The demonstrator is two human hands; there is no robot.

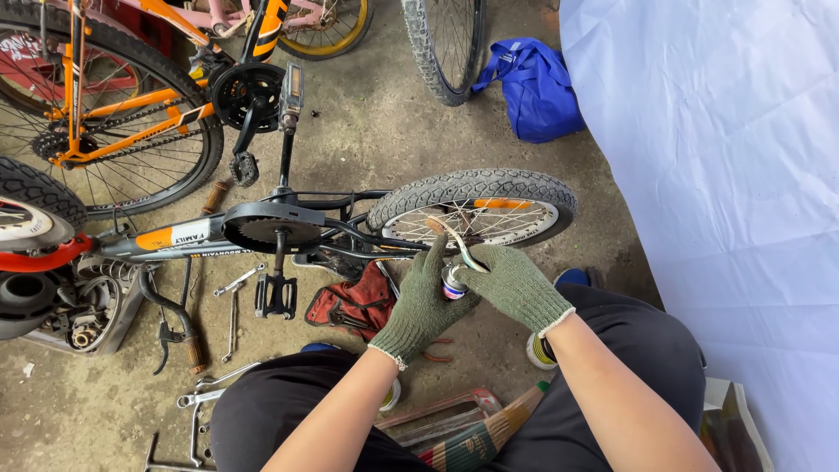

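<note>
Soft, even daylight, faint shadows. The picture is sharp around the gloved fingers (437,262); straight lines bow slightly toward the frame's edges.

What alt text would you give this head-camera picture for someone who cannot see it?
Two green-gloved hands, left hand and right hand, hold a small can and a thin curved metal tool above the person's lap. Beyond lies a small grey bicycle on a concrete floor with scattered wrenches.

small bike wheel (472,205) ahead, red rag (354,301) left, bare floor (376,131) beyond
</note>
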